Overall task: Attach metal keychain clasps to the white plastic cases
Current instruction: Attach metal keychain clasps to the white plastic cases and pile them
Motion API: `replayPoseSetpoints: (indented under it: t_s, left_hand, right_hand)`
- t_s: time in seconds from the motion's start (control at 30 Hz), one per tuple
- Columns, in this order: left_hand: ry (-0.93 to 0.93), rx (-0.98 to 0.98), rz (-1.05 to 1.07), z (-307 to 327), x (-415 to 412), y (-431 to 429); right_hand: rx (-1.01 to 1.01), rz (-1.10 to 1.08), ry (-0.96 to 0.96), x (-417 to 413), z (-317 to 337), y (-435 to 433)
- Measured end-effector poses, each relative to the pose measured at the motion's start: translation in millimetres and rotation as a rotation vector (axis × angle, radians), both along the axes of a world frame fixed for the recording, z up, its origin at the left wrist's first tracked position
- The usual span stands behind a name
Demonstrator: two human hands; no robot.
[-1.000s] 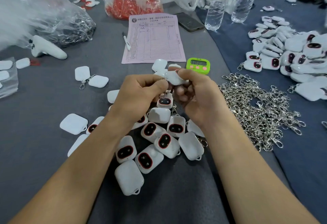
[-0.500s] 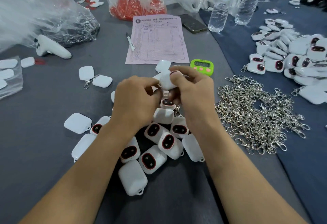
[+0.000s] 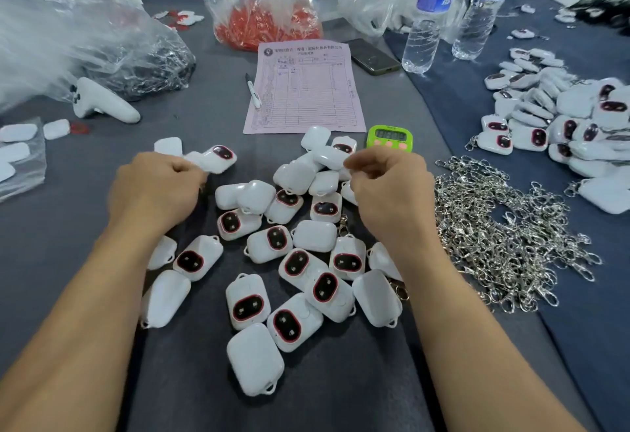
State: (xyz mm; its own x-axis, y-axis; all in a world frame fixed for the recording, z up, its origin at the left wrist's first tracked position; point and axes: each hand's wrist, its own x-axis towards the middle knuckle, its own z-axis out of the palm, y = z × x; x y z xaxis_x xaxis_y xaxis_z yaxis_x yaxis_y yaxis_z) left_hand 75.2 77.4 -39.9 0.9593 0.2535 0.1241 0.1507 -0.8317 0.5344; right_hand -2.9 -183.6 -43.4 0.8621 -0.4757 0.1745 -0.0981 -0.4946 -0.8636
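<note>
Head view: a white plastic case with a red-ringed dark window (image 3: 218, 158) is pinched in the grip of the left hand (image 3: 156, 189), off to the left of the main pile of white plastic cases (image 3: 313, 235) scattered on the grey surface (image 3: 68, 227). It's a bit blurred. The right hand (image 3: 388, 193) is seen with fingers curled at the pile's far edge; whether anything is held in that grip can't be told tbh. A heap of silver metal keychain clasps (image 3: 477, 244) is spread just right of that hand. A green digital timer (image 3: 390, 138) is parked behind the pile.
</note>
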Motion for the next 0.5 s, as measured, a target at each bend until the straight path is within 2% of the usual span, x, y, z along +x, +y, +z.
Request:
replayPoseSetpoints:
  t_s: [0.1,0.27,0.33,0.4,0.5]
  left_hand:
    - [0.067,0.213,0.095,6,1,5]
    - [0.017,0.349,0.15,16,-4,3]
    - [-0.075,0.326,0.125,20,-7,1]
    - [-0.19,0.225,0.073,26,-12,-5]
    - [-0.265,0.07,-0.062,32,-26,-32]
  right_hand:
    - [-0.146,0.043,0.102,-4,-1,1]
    - [-0.403,-0.015,0.186,-8,5,2]
    - [-0.474,0.026,0.227,-11,6,3]
    - [-0.492,0.056,0.26,-12,6,2]
    - [-0.351,0.018,0.258,-8,8,-4]
